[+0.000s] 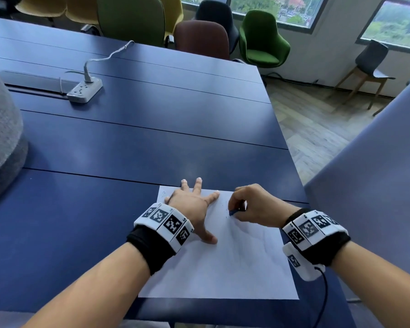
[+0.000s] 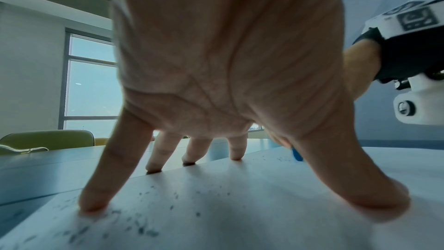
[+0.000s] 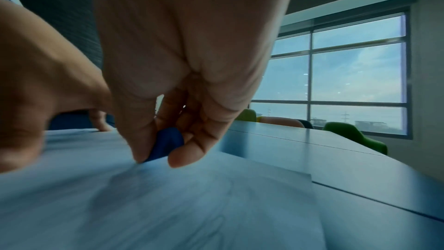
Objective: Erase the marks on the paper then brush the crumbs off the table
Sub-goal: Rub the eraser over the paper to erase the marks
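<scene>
The paper [image 1: 219, 263] lies at the near right corner of the table [image 1: 128, 143]. The left hand [image 1: 191, 204] presses it with spread fingers. The right hand [image 1: 253, 205] pinches a blue eraser [image 1: 233, 212] on the paper, crumbs [image 2: 141, 223] nearby.

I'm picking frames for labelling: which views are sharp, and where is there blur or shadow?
Head view: sharp, edges bent by the wide lens. Left wrist view: left hand casts a soft shadow on the paper; crumbs nearest the lens look smeared. Right wrist view: paper streaked with motion blur around the eraser pinched by the right hand.
</scene>
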Demonstrator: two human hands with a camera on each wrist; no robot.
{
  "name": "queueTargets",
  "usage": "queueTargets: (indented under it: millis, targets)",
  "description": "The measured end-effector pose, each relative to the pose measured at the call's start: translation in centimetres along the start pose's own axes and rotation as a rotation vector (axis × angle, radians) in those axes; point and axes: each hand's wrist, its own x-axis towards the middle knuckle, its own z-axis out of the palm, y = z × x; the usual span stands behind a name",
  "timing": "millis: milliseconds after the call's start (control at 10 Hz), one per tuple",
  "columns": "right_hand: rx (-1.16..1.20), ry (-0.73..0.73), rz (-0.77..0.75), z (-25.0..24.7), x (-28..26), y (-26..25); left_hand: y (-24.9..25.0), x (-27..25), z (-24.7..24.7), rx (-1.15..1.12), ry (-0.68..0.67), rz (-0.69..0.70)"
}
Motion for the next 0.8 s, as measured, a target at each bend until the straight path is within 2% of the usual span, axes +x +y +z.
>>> queueTargets:
  millis: [100, 200, 400, 500, 600, 700, 800]
  targets:
    - [-0.012, -0.05, 0.007, -0.1, -0.1, -0.1, 0.0, -0.1, -0.1, 0.0, -0.009, 0.0]
    - [-0.037, 0.108, 0.078, -0.6, 0.7, 0.9, -0.1, -0.1, -0.1, -0.002, -0.012, 0.002]
    - [-0.053, -0.022, 0.022, -0.2, -0.2, 0.2, 0.0, -0.2, -0.2, 0.001, -0.02, -0.003]
    - [-0.051, 0.106, 0.096, -0.8, 0.5, 1.1, 0.0, -0.1, -0.2, -0.004, -0.019, -0.001]
    - [-0.071, 0.078, 0.042, 0.1, -0.2, 0.3, 0.1, -0.1, -0.2, 0.002, -0.02, -0.001]
    - [-0.073, -0.035, 0.029, 0.1, -0.5, -0.4, 0.0, 0.0, -0.1, 0.0, -0.019, 0.0]
    - [-0.102, 0.064, 0.108, -0.8, 0.4, 0.7, 0.0, 0.0, -0.1, -0.01, -0.013, 0.005]
